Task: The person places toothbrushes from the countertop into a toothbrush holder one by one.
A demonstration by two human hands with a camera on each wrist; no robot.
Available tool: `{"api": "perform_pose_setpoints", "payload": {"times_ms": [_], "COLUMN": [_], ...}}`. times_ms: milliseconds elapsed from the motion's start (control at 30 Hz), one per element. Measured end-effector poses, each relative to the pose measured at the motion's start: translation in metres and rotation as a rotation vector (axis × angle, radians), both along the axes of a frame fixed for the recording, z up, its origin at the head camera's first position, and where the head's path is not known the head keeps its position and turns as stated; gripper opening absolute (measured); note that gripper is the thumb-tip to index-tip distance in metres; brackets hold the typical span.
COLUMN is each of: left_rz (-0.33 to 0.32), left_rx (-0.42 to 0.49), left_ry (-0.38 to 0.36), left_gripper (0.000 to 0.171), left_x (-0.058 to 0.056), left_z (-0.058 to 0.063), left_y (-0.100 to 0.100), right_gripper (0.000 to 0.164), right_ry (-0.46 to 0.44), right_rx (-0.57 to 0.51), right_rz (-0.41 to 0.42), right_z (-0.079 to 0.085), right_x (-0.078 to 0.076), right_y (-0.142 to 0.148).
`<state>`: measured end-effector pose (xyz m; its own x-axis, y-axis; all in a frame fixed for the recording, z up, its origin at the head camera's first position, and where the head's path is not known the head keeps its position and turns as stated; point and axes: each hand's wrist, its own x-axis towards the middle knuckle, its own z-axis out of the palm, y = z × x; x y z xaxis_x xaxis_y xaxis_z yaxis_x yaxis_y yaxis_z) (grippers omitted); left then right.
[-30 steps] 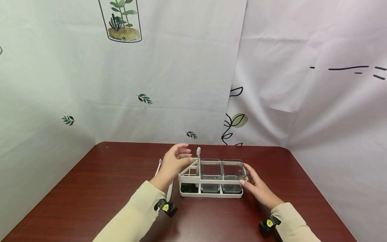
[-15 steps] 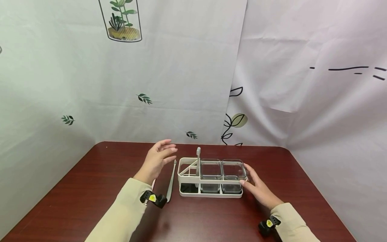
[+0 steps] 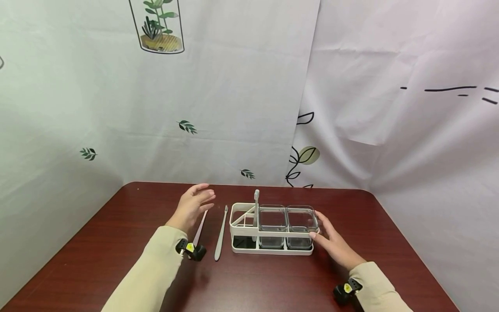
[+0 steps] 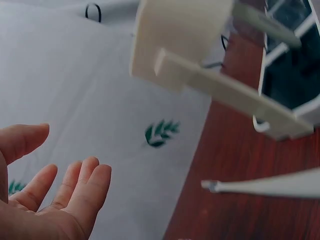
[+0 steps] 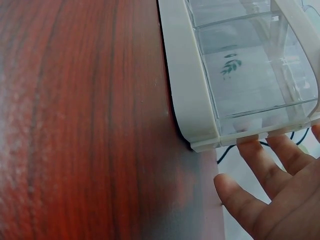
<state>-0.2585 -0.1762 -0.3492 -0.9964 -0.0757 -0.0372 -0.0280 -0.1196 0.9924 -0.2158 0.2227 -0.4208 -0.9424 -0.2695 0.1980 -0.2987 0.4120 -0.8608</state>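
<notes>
My left hand [image 3: 191, 208] hovers over the left half of the table with nothing in it, fingers spread; its left wrist view shows the bare palm side [image 4: 65, 205]. Below it lies a pink toothbrush [image 3: 200, 229], partly covered by the hand and wrist camera. To its right a grey-white toothbrush [image 3: 221, 236] lies on the table. A white toothbrush holder [image 3: 273, 252] stands mid-table, with one upright toothbrush [image 3: 256, 203] in its left section. Two clear cups [image 3: 272, 219] fill its other sections. My right hand [image 3: 335, 245] touches the holder's right end with nearly straight fingers.
The dark red table [image 3: 117, 260] has rounded back corners. White patterned cloth [image 3: 234, 86] hangs behind it and along both sides. Each wrist carries a small black camera [image 3: 196, 252].
My left hand has moved away from the holder's left section, leftward to above the pink toothbrush, uncovering the grey-white one. The right hand and holder have stayed put.
</notes>
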Motion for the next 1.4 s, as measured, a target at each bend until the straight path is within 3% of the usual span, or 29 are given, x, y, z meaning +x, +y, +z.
{"api": "perform_pose_setpoints", "payload": {"times_ms": [300, 600, 1233, 1400], "left_rz": [0.065, 0.121, 0.110, 0.092], "left_rx": [-0.022, -0.198, -0.496, -0.531], "left_ry": [-0.052, -0.093, -0.128, -0.151], "left_gripper": [0.048, 0.046, 0.042, 0.039], "left_x": [-0.009, -0.016, -0.026, -0.024], "left_z": [-0.012, -0.026, -0.054, -0.057], "left_y": [-0.015, -0.018, -0.029, -0.029], "right_gripper": [0.066, 0.068, 0.064, 0.065], "right_ry": [-0.006, -0.026, -0.009, -0.023], "right_rx": [-0.010, 0.009, -0.036, -0.049], "right_rz": [0.005, 0.001, 0.019, 0.026], "right_z": [0.000, -0.001, 0.000, -0.001], "right_x": [0.001, -0.001, 0.001, 0.001], "right_y": [0.000, 0.001, -0.002, -0.001]}}
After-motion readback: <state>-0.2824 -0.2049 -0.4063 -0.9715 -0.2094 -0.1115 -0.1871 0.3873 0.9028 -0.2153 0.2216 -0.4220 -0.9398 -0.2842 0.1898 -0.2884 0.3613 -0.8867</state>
